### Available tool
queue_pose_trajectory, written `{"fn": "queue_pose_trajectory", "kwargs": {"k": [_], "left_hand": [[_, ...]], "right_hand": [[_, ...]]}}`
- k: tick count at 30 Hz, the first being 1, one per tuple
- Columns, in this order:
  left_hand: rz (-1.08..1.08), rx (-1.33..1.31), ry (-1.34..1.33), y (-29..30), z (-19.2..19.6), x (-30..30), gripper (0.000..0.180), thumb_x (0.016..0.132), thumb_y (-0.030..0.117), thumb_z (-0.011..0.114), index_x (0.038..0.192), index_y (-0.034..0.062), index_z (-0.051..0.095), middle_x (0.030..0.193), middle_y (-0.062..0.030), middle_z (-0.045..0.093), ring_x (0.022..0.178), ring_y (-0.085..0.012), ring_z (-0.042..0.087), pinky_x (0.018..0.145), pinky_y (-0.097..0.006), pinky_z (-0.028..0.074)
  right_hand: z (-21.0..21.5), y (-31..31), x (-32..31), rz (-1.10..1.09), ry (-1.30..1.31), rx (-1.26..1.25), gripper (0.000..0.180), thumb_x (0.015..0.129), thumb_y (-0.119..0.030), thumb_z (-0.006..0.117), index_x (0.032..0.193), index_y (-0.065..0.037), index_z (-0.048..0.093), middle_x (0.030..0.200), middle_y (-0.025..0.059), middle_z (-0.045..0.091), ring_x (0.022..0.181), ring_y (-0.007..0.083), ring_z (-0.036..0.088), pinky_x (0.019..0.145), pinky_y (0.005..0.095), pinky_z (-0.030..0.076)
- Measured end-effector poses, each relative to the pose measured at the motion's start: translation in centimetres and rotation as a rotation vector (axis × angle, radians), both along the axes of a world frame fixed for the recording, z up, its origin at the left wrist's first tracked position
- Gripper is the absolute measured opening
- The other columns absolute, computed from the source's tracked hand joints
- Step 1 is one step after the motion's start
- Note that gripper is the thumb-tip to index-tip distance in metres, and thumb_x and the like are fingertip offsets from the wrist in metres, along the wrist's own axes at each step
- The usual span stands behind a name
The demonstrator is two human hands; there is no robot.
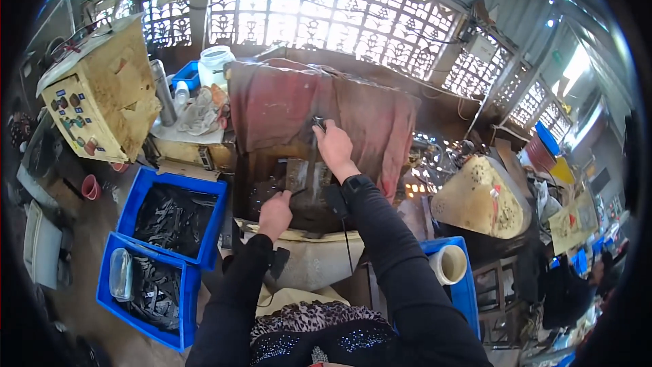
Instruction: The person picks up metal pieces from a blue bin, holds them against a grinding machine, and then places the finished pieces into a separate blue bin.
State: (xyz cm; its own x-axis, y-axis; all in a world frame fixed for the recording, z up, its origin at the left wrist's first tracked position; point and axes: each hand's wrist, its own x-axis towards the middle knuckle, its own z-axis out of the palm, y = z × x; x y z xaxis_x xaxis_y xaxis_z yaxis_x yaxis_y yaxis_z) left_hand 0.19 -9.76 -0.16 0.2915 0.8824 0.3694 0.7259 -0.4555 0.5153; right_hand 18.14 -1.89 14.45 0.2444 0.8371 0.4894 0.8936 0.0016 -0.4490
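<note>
A machine draped with a stained red cloth (275, 105) stands in front of me. My right hand (335, 146) is raised before the cloth, its fingers closed round a dark handle-like part (318, 122) whose lower end is hidden. Lower and to the left, my left hand (275, 214) is closed in a pinch at the machine's dark opening. A thin dark strip (299, 192) sticks out from its fingertips toward a pale upright metal block (297, 175). What the strip is cannot be made out. Both wrists wear dark bands.
Two blue crates (129, 207) of dark flat metal pieces stand at the left, a clear container (121, 275) in the nearer one. A yellowed control box (102, 95) with knobs rises beyond. At right are a stained yellowish cover (479, 197) and a blue crate (468, 299) with a pale cylinder (448, 265).
</note>
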Motion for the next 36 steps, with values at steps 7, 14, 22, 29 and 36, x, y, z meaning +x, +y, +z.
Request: {"fn": "queue_pose_trajectory", "kwargs": {"k": [7, 14, 22, 29, 36], "left_hand": [[-0.008, -0.040, -0.015, 0.0, 0.8, 0.3, 0.019, 0.078, 0.001, 0.052, 0.096, 0.0069, 0.056, 0.089, -0.0170, 0.062, 0.084, -0.0387, 0.062, 0.073, -0.048, 0.051], [-0.019, -0.065, -0.008, 0.1, 1.2, 0.1, 0.017, 0.077, 0.001, 0.053, 0.094, 0.0061, 0.055, 0.090, -0.0168, 0.061, 0.087, -0.0383, 0.062, 0.074, -0.047, 0.051], [-0.028, -0.060, 0.005, 0.3, 1.1, 0.1, 0.017, 0.078, 0.001, 0.053, 0.093, 0.0059, 0.055, 0.091, -0.0161, 0.062, 0.088, -0.0366, 0.063, 0.075, -0.046, 0.052], [-0.036, -0.035, 0.010, 0.5, 0.9, 0.0, 0.015, 0.079, 0.002, 0.053, 0.093, 0.0064, 0.056, 0.091, -0.0153, 0.062, 0.089, -0.0352, 0.063, 0.075, -0.044, 0.052], [-0.051, -0.007, -0.007, 0.4, 0.7, 0.3, 0.015, 0.080, 0.004, 0.052, 0.094, 0.0059, 0.056, 0.091, -0.0157, 0.063, 0.088, -0.0342, 0.064, 0.075, -0.043, 0.053]], "right_hand": [[-1.2, 2.5, 0.2, -0.032, -0.089, -0.066, 0.036, 0.092, -0.038, 0.057, 0.094, -0.003, 0.054, 0.080, 0.0235, 0.066, 0.079, 0.0433, 0.064, 0.070, 0.0536, 0.050], [-0.4, 5.0, -0.4, -0.007, -0.116, -0.036, 0.035, 0.094, -0.036, 0.054, 0.097, -0.001, 0.051, 0.080, 0.0234, 0.066, 0.079, 0.0436, 0.064, 0.069, 0.0538, 0.050], [-0.1, 5.6, -0.7, -0.003, -0.176, -0.118, 0.032, 0.096, -0.034, 0.048, 0.098, -0.002, 0.051, 0.083, 0.0229, 0.067, 0.082, 0.0438, 0.064, 0.073, 0.0544, 0.049], [0.3, 5.6, -0.9, -0.003, -0.193, -0.181, 0.031, 0.097, -0.033, 0.046, 0.100, -0.002, 0.052, 0.088, 0.0239, 0.067, 0.086, 0.0446, 0.064, 0.076, 0.0550, 0.048], [0.4, 5.7, -0.7, -0.027, -0.234, -0.199, 0.031, 0.097, -0.032, 0.047, 0.100, -0.002, 0.052, 0.088, 0.0236, 0.067, 0.086, 0.0441, 0.064, 0.076, 0.0544, 0.049]]}}
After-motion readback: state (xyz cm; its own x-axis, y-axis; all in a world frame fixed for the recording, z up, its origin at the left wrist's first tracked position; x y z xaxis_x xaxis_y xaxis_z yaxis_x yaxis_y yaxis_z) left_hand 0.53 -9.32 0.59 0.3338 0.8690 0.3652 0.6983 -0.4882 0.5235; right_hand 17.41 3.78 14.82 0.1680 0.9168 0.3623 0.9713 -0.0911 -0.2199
